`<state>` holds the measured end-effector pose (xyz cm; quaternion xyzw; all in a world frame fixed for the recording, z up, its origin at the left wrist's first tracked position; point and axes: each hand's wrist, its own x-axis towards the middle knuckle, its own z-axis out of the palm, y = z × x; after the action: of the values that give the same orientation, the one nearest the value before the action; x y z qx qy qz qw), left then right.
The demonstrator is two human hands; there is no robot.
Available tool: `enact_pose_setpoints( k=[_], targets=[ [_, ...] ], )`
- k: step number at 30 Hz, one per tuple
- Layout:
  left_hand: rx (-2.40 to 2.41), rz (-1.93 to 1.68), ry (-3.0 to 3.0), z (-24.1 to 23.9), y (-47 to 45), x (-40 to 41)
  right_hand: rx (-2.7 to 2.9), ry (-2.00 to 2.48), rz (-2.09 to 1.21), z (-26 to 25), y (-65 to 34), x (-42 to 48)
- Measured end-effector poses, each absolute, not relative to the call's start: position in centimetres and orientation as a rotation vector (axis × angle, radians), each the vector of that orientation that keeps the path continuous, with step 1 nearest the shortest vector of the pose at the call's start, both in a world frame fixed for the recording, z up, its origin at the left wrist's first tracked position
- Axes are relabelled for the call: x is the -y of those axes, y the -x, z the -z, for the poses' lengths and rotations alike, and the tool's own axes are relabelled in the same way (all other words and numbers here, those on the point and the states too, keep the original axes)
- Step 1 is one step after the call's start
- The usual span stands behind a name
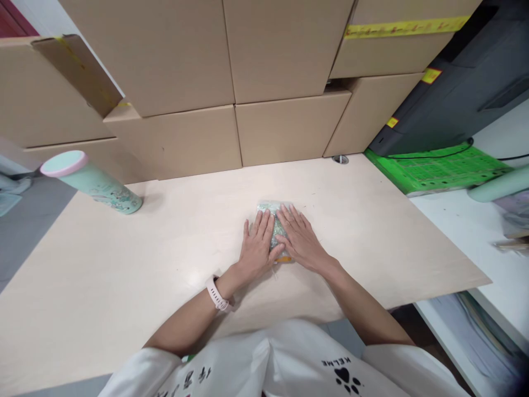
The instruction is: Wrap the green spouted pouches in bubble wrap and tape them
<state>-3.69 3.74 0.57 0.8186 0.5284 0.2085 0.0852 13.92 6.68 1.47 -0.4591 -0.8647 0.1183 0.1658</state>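
Note:
A small clear plastic packet (278,234) with green, patterned contents and an orange strip along its near edge lies flat on the light wooden table (185,242). My left hand (257,245) rests flat on its left side, fingers stretched out and pointing away from me. On the packet's right side lies my right hand (303,240), palm down with fingers extended. Both thumbs reach toward the middle of the packet. Much of the packet is hidden under the hands, so I cannot tell exactly what is inside.
A mint-green tumbler with a pink rim (97,184) stands at the table's left. Stacked cardboard boxes (289,129) line the back edge. A round cable hole (341,160) sits near them. To the right are a green plastic crate (442,168) and a dark grey case (463,82).

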Motion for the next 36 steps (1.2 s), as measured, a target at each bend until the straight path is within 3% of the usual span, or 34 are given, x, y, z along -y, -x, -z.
enact_pose_setpoints(
  k=[9,16,21,25,31,36],
  targets=[
    [-1.486,-0.637,-2.298,-1.4,4.0,-4.0,2.386,1.294,-0.553,-2.3,-13.8,-7.0],
    [-1.618,-1.199,-1.821,-1.3,5.7,-4.5,1.685,1.326,-0.549,-2.8,-15.3,-7.5],
    [-1.651,-1.149,-1.539,-1.1,5.9,-4.9,1.675,1.506,-0.757,-3.0,-15.3,-7.4],
    [-1.561,-1.136,-1.575,-1.8,5.3,-4.4,1.743,1.468,-0.839,-2.8,-14.8,-7.1],
    [-1.340,-1.481,-1.910,-3.0,4.1,-3.3,1.640,1.139,-0.848,-3.1,-14.7,-6.7],
    [-1.398,-1.246,-1.561,-2.2,4.2,-3.4,1.491,1.314,-0.996,-2.8,-15.0,-7.1]
  ],
)
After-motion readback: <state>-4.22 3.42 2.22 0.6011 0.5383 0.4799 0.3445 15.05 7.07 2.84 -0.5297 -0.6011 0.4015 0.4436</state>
